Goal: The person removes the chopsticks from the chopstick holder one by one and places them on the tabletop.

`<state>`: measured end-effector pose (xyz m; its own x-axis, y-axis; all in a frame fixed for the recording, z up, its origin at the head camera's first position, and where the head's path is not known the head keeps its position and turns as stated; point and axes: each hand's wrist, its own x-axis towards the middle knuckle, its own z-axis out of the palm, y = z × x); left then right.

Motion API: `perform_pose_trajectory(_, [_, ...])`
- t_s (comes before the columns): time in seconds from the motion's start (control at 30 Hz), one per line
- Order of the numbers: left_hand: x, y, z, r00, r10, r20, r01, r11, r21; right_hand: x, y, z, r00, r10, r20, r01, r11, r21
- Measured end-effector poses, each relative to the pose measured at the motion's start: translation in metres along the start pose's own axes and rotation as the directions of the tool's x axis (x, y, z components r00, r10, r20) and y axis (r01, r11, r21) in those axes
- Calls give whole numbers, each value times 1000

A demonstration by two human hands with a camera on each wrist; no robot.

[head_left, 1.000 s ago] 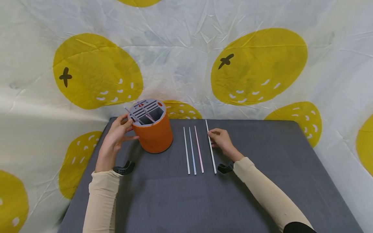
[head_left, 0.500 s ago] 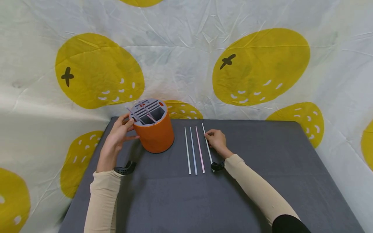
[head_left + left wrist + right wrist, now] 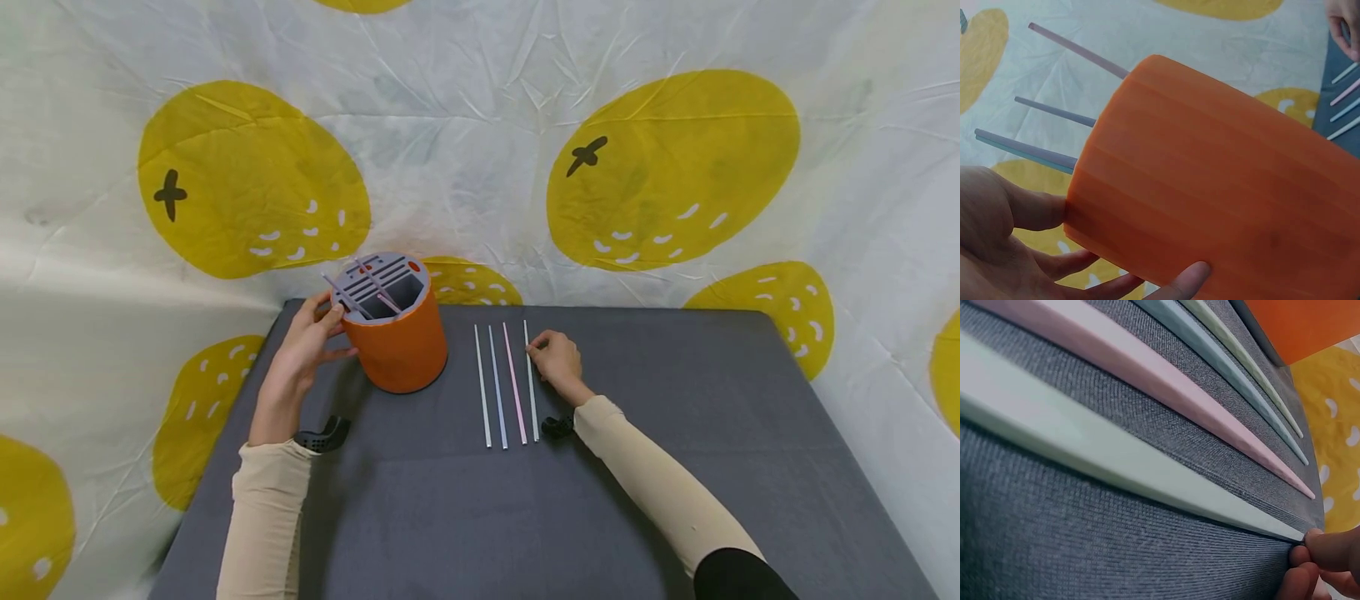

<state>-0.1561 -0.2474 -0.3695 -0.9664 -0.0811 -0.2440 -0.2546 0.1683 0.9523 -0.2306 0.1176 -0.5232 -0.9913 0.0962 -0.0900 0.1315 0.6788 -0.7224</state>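
Note:
An orange utensil holder with a grey slotted top stands at the back left. My left hand grips its left side, thumb and fingers spread at the rim and wall. Several chopsticks stick out of the top at a slant. On the table my right hand pinches the far end of a pale green chopstick, rightmost in a row. To its left, roughly parallel, lie a pink chopstick, a blue chopstick and a pale, whitish chopstick.
The table wears a dark grey cloth. Behind it hangs a white cloth backdrop printed with big yellow fruit shapes. The holder stands near the table's far left corner.
My right hand has moved left, bringing the pale green chopstick closer to the pink one and turning it in line with the row. The left hand stays on the holder.

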Motion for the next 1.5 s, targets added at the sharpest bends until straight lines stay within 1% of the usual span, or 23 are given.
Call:
perform_pose_trajectory(0.2, [1,-1,0,1000,5,-3,-5,1000,6,1,0,1,1000,5,-3,-5,1000,-21])
perform_pose_trajectory(0.4, [2,-1,-1,1000,1,0,-1,1000,10,1,1,1,1000,-10,2,10,1000,9])
perform_pose_trajectory(0.47, [1,-2,-1,1000,1,2,-1,1000,12,1,1,1,999,-30,-19,31,999,20])
perform_pose_trajectory(0.53, [1,-2,-1,1000,3,3,-3,1000,14,1,-2,3,996,-76,-42,78,996,49])
perform_pose_trajectory(0.6, [1,-3,-1,1000,6,3,-6,1000,14,0,-6,5,988,-144,-55,149,984,101])
perform_pose_trajectory(0.67, [1,-4,-1,1000,9,2,-9,1000,15,-1,-14,5,977,-211,-44,215,960,178])
perform_pose_trajectory(0.73, [1,-4,-1,1000,12,-1,-11,1000,14,-3,-24,5,964,-264,-10,257,928,269])
perform_pose_trajectory(0.8, [1,-4,-1,1000,13,-3,-13,1000,12,-4,-33,5,953,-302,19,280,903,327])
perform_pose_trajectory(0.87, [1,-5,-1,1000,14,-4,-14,1000,9,-6,-41,5,940,-338,37,304,884,356])
perform_pose_trajectory(0.97, [1,-5,-1,1000,16,-4,-16,1000,7,-9,-53,5,918,-395,37,357,863,358])
perform_pose_trajectory(1.1, [1,-5,-2,1000,18,-6,-18,1000,4,-16,-72,4,882,-471,8,439,827,350])
perform_pose_trajectory(1.17, [1,-5,-3,1000,21,-7,-21,1000,2,-21,-82,1,862,-507,-4,474,803,361])
perform_pose_trajectory(1.3, [1,-5,-3,1000,23,-9,-23,1000,3,-31,-103,-5,817,-576,-17,541,758,365])
perform_pose_trajectory(1.5, [1,-6,-2,1000,25,-4,-25,1000,-9,-41,-131,-11,734,-678,-38,645,679,352])
